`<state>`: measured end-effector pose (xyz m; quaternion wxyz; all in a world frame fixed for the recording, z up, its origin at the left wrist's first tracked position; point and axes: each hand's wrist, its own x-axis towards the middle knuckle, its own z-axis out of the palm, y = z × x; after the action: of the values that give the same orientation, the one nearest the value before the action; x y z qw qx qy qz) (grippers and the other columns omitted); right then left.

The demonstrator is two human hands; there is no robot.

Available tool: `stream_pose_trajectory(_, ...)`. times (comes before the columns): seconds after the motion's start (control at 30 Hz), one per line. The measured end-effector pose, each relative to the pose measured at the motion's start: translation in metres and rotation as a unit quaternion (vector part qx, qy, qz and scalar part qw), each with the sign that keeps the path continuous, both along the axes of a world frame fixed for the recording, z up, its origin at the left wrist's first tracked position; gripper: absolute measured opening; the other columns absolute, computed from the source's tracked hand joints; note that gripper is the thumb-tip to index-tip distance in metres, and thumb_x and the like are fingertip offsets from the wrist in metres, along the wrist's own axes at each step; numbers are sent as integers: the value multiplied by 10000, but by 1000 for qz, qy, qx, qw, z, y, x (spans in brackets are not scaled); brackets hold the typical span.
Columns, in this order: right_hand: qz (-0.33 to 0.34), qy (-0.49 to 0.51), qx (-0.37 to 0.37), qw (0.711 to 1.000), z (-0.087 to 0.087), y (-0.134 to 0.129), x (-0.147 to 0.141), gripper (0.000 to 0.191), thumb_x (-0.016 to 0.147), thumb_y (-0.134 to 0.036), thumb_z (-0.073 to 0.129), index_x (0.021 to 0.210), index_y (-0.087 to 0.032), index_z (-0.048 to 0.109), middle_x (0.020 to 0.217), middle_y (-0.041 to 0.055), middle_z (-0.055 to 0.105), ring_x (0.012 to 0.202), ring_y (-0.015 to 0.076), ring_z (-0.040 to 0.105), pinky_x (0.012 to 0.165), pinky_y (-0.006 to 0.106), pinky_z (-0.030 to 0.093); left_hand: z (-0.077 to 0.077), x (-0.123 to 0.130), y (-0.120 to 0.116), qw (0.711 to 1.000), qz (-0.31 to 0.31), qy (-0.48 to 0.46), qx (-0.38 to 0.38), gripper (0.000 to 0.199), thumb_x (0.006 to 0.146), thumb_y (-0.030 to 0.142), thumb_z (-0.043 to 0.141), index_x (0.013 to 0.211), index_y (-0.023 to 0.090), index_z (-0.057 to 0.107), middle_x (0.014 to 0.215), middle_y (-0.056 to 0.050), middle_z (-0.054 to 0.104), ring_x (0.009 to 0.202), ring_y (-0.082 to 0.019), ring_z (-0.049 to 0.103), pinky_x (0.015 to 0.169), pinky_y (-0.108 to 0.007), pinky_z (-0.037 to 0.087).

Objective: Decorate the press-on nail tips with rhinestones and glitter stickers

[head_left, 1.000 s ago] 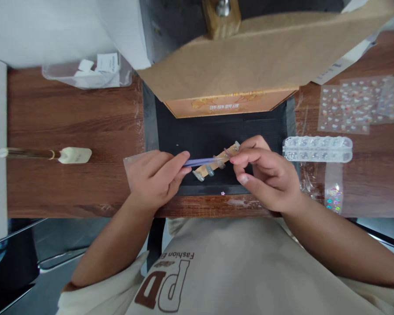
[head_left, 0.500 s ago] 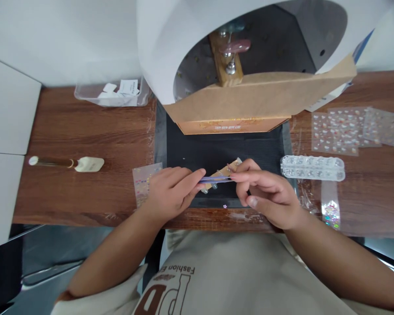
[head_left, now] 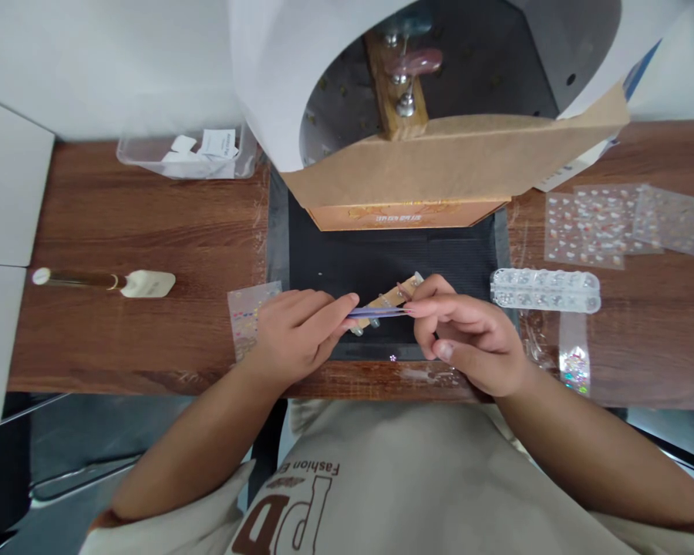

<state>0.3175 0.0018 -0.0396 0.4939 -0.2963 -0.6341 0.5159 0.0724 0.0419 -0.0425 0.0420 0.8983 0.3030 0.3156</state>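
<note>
Thin blue-purple tweezers (head_left: pixel 375 312) lie level between my two hands, above the black mat (head_left: pixel 335 266). My left hand (head_left: pixel 301 327) is closed around their left end, thumb and fingers pressed together. At their right end, the fingertips of my right hand (head_left: pixel 474 331) touch or pinch the tips; whether something small is between them is too small to tell. Behind them a wooden strip (head_left: pixel 394 296) with nail tips on it lies slantwise on the mat, partly hidden by my right hand. A tiny flower-shaped piece (head_left: pixel 392 358) sits at the mat's front edge.
A white hood (head_left: pixel 271 85) stands on cardboard over an orange box (head_left: pixel 405 216), with a wooden nail stand (head_left: pixel 402 108) inside. Right: a clear bead case (head_left: pixel 547 290), sticker sheets (head_left: pixel 598 223), a glitter strip (head_left: pixel 574 362). Left: a brush (head_left: pixel 147 284), a plastic tray (head_left: pixel 133 152), a sticker sheet (head_left: pixel 244 312).
The whole view has shifted slightly, so most things appear a little higher and further left. Both hands keep nearly the same pose around the tweezers.
</note>
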Motion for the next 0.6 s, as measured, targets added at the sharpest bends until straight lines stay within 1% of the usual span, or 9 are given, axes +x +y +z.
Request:
stream_pose_trajectory(0.13, 0, -8, -7, 1000, 1, 0, 1, 372, 929, -223, 576, 1297, -246, 623, 670, 1, 649, 917, 198, 590, 870, 409, 492, 1, 1, 0, 1000, 3, 3, 4, 182, 992, 291, 525, 1068, 165, 633, 689, -3, 646, 575, -110, 573, 565, -225, 449)
stream_pose_trajectory(0.23, 4, 5, -14, 1000, 0, -1, 1, 381, 929, -215, 578, 1307, -251, 618, 687, -1, 656, 929, 196, 581, 898, 416, 477, 1, 1, 0, 1000, 2, 3, 8, 189, 997, 292, 516, 1065, 159, 633, 687, -4, 641, 581, -114, 568, 562, -227, 442)
stream_pose_trajectory(0.4, 18, 26, -26, 999, -2, -2, 1, 401, 924, -195, 593, 1322, -244, 612, 709, -4, 655, 944, 183, 550, 929, 391, 444, -1, -1, 0, 1000, 0, -6, 12, 198, 989, 284, 528, 1078, 149, 641, 693, -9, 634, 591, -121, 560, 570, -237, 432)
stream_pose_trajectory(0.6, 18, 13, -21, 1000, -1, -1, 2, 413, 928, -185, 579, 1334, -252, 604, 715, -5, 663, 938, 185, 547, 929, 394, 442, -2, -1, 0, 1000, -3, -4, 4, 194, 984, 276, 535, 1084, 150, 643, 706, -16, 649, 594, -124, 564, 571, -236, 440)
